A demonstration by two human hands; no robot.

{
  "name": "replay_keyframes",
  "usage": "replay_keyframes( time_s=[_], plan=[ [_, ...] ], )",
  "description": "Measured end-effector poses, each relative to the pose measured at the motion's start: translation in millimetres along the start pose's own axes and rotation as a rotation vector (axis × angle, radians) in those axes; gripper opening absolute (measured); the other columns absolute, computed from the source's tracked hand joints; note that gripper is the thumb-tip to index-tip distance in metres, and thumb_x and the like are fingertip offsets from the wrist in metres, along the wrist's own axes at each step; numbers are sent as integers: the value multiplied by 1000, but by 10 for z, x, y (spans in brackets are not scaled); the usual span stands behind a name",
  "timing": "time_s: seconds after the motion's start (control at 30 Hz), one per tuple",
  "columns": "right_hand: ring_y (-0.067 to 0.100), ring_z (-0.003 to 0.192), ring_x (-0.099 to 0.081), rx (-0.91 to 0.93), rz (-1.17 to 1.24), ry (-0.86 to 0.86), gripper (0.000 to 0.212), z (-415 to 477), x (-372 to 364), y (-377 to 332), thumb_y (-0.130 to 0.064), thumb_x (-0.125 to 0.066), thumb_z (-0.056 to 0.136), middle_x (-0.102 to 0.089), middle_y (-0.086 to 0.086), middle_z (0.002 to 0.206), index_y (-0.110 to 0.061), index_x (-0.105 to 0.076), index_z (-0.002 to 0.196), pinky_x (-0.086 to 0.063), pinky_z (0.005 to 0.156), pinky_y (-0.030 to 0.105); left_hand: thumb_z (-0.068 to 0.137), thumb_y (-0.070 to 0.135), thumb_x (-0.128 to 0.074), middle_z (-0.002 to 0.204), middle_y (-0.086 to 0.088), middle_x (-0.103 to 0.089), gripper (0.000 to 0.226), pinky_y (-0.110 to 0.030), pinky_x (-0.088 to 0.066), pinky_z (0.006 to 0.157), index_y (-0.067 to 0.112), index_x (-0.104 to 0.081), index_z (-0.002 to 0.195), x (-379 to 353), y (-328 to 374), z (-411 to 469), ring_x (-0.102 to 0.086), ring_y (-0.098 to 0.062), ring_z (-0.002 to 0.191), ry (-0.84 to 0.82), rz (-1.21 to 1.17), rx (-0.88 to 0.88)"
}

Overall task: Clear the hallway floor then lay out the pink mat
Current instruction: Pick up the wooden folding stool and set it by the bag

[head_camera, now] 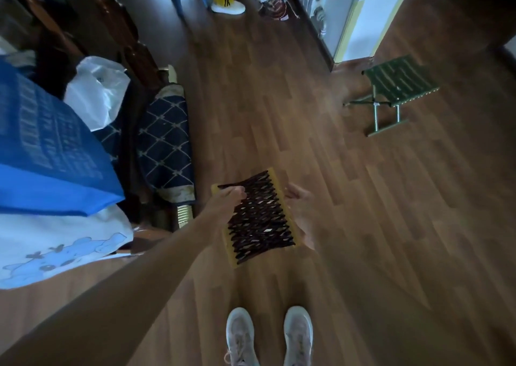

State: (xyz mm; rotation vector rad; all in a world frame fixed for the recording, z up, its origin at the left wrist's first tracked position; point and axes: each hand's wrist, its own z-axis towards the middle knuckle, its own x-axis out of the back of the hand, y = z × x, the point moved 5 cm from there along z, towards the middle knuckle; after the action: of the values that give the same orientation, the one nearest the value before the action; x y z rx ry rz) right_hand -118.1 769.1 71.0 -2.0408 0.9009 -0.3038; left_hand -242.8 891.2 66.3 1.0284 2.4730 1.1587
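1. While carried apparently clear of the floor, woven stool found held level by both side rails, presumably for removal from the walkway.
2. Left grip found curled over the woven stool's left rail, pinching the frame.
3. Right grip found against the woven stool's right rail; too blurred to tell whether wrapped round or pressed flat.
4. Green folding stool noted well beyond and right of the woven stool, standing on the boards; judged still to be cleared.
5. Blue bag and white plastic bag noted left of the woven stool, heaped aside off the walkway.
6. Pink mat not found anywhere in view; laying-out judged not begun.
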Motion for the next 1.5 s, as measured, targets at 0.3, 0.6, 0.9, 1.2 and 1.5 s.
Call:
replay_keyframes(
  time_s=[0.3, 0.6, 0.9, 1.2, 1.5],
  plan=[
    [26, 107, -62, -77, -120, -81, 43, 944, 243, 837, 5, -37, 94, -65, 7, 119, -14, -59, 125, -51, 93, 42, 98, 23, -45, 88, 6, -72, 24, -15, -48, 61, 19, -67, 91, -56, -764, 630, -68, -6, 81, 86, -34, 21],
    [18, 97, -67, -111, -247, -78, 41, 1668, 524, 1624, -1, -34, 98, -69, 0, 112, -20, -59, 123, -54, 72, 29, 96, 25, -48, 87, 5, -72, 29, -18, -48, 64, 24, -73, 80, -38, -1770, 1389, -67, -4, 79, 189, -20, 81],
    [-8, 70, -61, -126, -340, -39, 26, 2119, 675, 2163, -14, -49, 94, -59, -24, 85, -37, -53, 106, -45, 48, 10, 97, 32, -44, 130, -2, -51, 32, -32, -46, 90, 32, -51, 128, 51, -2305, 1878, -51, -15, 116, 324, 57, 138],
    [23, 131, -39, -248, -499, 8, 58, 2471, 730, 2555, -21, -43, 97, -35, 2, 148, -24, -17, 148, -36, 109, 43, 98, 29, -45, 137, -8, -46, 50, -33, -36, 82, 18, -27, 144, 42, -2667, 2128, -46, -17, 109, 346, -104, 307],
    [24, 132, -39, -306, -430, 30, 69, 2427, 789, 2551, -20, -52, 93, -34, 4, 149, -22, -13, 149, -38, 108, 45, 100, 26, -42, 144, -11, -41, 47, -27, -32, 62, 20, -28, 144, -5, -2634, 2100, -45, -16, 103, 335, -153, 309]
  ],
)
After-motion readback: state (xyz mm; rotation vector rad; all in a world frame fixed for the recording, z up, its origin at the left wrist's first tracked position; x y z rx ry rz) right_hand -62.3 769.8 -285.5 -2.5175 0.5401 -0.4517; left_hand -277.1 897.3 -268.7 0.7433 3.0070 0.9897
